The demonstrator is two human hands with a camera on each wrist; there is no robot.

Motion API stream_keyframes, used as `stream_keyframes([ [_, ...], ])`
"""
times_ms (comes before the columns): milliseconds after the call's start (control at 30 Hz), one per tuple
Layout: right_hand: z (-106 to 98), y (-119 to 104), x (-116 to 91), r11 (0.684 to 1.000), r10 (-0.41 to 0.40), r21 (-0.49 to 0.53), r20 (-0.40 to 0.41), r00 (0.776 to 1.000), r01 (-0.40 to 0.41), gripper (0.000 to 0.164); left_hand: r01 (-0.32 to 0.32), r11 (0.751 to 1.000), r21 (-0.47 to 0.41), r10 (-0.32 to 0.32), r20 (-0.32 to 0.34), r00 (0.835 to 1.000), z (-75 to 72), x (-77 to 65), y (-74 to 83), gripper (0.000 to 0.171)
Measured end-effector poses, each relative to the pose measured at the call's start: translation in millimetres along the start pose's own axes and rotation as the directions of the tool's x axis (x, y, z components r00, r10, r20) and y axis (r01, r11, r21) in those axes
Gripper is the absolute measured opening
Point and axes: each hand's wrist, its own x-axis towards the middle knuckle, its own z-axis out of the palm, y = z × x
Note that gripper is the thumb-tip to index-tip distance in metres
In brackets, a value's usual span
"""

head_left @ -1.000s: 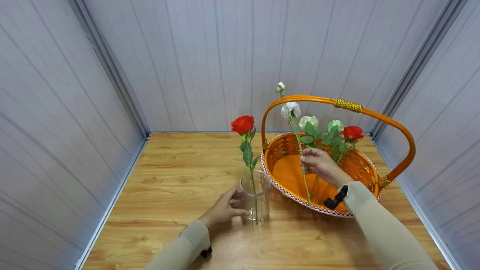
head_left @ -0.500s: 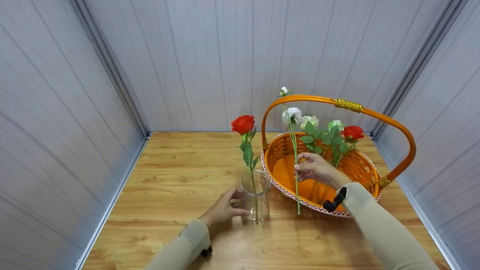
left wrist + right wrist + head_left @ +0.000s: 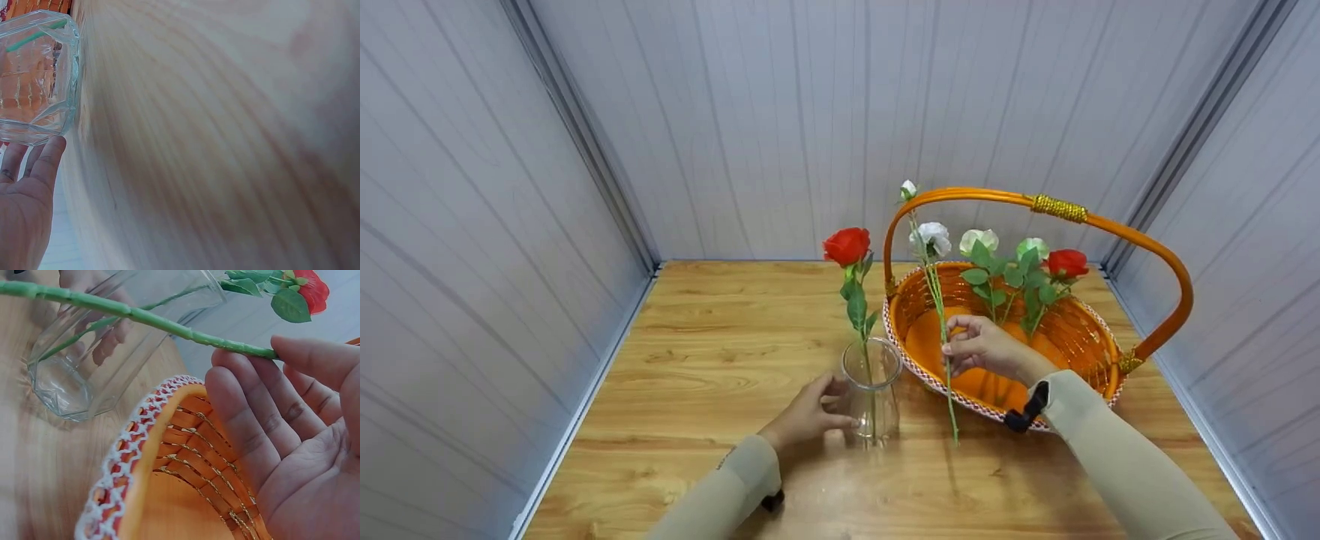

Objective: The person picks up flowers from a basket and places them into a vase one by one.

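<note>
A clear glass vase (image 3: 885,401) stands on the table holding one upright red rose (image 3: 847,246). My left hand (image 3: 808,415) holds the vase low on its left side, thumb in front; the left wrist view shows fingertips (image 3: 55,147) against the glass (image 3: 70,79). My right hand (image 3: 986,349) pinches the green stem (image 3: 169,326) of a white flower (image 3: 931,238) between thumb and fingers. This stem carries a small white bud (image 3: 908,189) on top. Its lower end hangs over the basket's front rim, right of the vase and apart from it.
An orange woven basket (image 3: 911,300) with a tall arched handle (image 3: 1155,262) stands on the right. Inside lean a red rose (image 3: 1066,263) and pale flowers (image 3: 979,241) with green leaves. Ribbed panels (image 3: 750,135) enclose the wooden table (image 3: 720,330) at back and sides.
My right hand has moved left and toward me with the white flower, bringing the stem's lower end out over the basket's front rim. My left hand and the vase stay in place.
</note>
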Motion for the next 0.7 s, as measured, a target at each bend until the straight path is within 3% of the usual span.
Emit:
stream_keyframes([
  [700,18.3,16.8,-0.4,0.983,-0.128,0.130,-0.014,0.992,0.129,0.024,-0.019,1.000,-0.003,0.019,-0.009,1.000,1.5,2.7,-0.7,0.064],
])
